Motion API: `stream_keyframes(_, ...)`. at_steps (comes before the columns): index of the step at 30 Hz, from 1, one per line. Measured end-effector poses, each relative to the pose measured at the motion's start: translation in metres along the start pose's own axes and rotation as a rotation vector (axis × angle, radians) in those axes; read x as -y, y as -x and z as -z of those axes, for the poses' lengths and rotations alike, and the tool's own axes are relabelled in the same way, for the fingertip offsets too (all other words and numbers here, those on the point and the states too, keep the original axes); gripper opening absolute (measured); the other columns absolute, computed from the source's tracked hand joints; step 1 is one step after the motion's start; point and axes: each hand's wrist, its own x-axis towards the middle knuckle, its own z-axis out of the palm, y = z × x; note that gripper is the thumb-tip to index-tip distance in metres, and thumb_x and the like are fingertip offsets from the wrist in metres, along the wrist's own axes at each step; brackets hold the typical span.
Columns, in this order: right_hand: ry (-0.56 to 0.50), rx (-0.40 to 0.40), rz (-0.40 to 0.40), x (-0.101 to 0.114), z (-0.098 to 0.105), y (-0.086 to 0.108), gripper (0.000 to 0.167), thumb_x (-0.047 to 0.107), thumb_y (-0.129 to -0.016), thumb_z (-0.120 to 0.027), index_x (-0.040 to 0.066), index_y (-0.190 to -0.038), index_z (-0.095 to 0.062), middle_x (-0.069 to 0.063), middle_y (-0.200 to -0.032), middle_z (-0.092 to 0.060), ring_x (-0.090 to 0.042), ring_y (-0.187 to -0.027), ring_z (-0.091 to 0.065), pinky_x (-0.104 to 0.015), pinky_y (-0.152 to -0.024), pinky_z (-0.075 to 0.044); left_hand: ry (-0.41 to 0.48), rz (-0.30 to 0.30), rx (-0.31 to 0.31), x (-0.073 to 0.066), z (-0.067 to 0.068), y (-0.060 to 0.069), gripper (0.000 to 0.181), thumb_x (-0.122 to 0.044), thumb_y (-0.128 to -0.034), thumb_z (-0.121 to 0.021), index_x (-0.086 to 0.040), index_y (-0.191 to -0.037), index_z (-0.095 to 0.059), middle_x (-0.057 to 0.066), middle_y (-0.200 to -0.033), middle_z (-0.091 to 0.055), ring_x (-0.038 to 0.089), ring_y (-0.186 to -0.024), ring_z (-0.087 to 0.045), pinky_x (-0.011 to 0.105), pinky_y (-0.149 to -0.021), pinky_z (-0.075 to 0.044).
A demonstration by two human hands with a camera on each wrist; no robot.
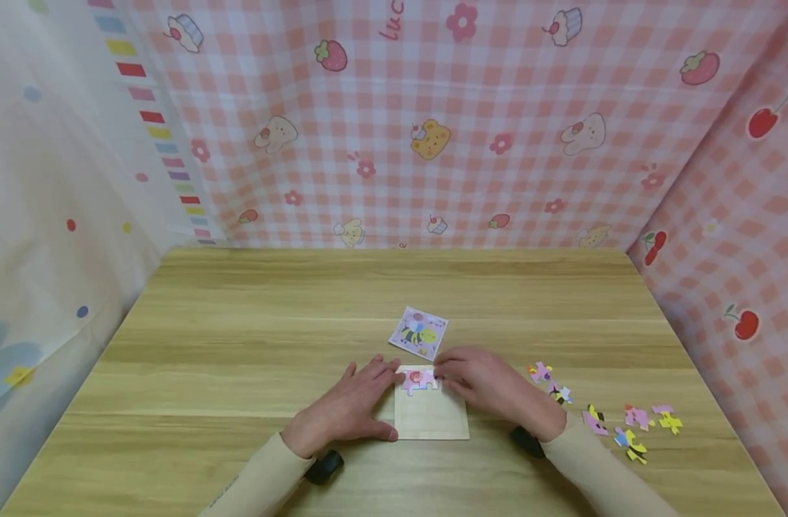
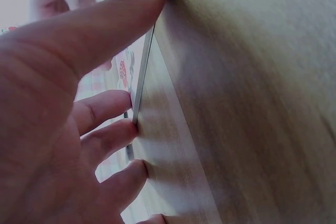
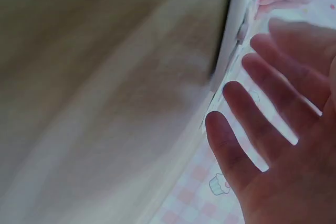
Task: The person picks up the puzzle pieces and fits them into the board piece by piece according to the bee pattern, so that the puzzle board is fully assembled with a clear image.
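A square pale wooden puzzle board (image 1: pixel 432 420) lies in front of me. Joined pink puzzle pieces (image 1: pixel 413 383), one with a red spiral, sit along its top edge. My left hand (image 1: pixel 345 406) rests at the board's left side, thumb at the lower corner and fingertips at the upper one. In the left wrist view its thumb (image 2: pixel 121 14) lies over the board's edge. At the upper right corner is my right hand (image 1: pixel 487 380), its fingertips touching the pieces there. The right wrist view shows its fingers (image 3: pixel 236 111) fairly straight and spread; the contact is partly hidden.
A picture card (image 1: pixel 419 334) with a bee lies just beyond the board. Several loose puzzle pieces (image 1: pixel 636 416) are scattered to the right, some close to the right forearm. A checked curtain (image 1: pixel 394 143) hangs behind the wooden table (image 1: pixel 238 323).
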Motion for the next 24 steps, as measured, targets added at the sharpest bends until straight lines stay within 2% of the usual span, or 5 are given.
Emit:
stream_keyframes(3,0.033,0.01,0.086,0.0,-0.001,0.006,0.025,0.013,-0.096,-0.074,0.006,-0.12,-0.076,-0.01,-0.13,-0.069,-0.027,-0.121,-0.065,-0.046,-0.102,-0.054,-0.002,-0.001,0.0,0.0,0.001,0.0,0.087,-0.043,-0.0828,-0.087,-0.008,-0.153,-0.048,0.01,-0.166,-0.033,0.036,-0.155,-0.023,0.068,-0.121,-0.018)
stream_keyframes(7,0.056,0.061,0.114,0.002,-0.003,0.01,0.034,0.022,-0.098,-0.072,0.007,-0.129,-0.073,-0.009,-0.138,-0.066,-0.028,-0.129,-0.06,-0.048,-0.107,-0.051,-0.006,0.005,0.004,-0.001,0.001,0.0,0.088,-0.044,-0.0829,-0.086,-0.008,-0.153,-0.047,0.009,-0.167,-0.033,0.036,-0.155,-0.023,0.068,-0.121,-0.018)
stream_keyframes(18,0.089,0.19,-0.009,0.014,-0.003,0.012,0.046,0.037,-0.104,-0.063,0.011,-0.142,-0.065,-0.004,-0.15,-0.058,-0.03,-0.141,-0.05,-0.055,-0.106,-0.05,-0.033,0.015,0.017,-0.001,0.002,-0.001,0.088,-0.045,-0.0836,-0.085,-0.009,-0.154,-0.047,0.009,-0.167,-0.032,0.036,-0.155,-0.023,0.067,-0.121,-0.019)
stream_keyframes(21,0.101,0.208,-0.023,0.017,-0.001,0.011,0.046,0.038,-0.104,-0.063,0.011,-0.141,-0.065,-0.004,-0.15,-0.057,-0.03,-0.141,-0.049,-0.055,-0.105,-0.05,-0.075,-0.002,0.014,-0.002,0.003,-0.001,0.087,-0.047,-0.0837,-0.085,-0.009,-0.153,-0.048,0.01,-0.166,-0.033,0.036,-0.154,-0.025,0.068,-0.12,-0.023)
stream_keyframes(24,0.118,0.207,-0.017,0.019,-0.001,0.011,0.046,0.038,-0.104,-0.063,0.012,-0.14,-0.065,-0.004,-0.149,-0.058,-0.03,-0.139,-0.051,-0.054,-0.104,-0.052,-0.161,-0.051,-0.004,-0.002,0.004,-0.001,0.087,-0.05,-0.0831,-0.084,-0.009,-0.152,-0.05,0.01,-0.164,-0.036,0.035,-0.153,-0.03,0.069,-0.116,-0.03)
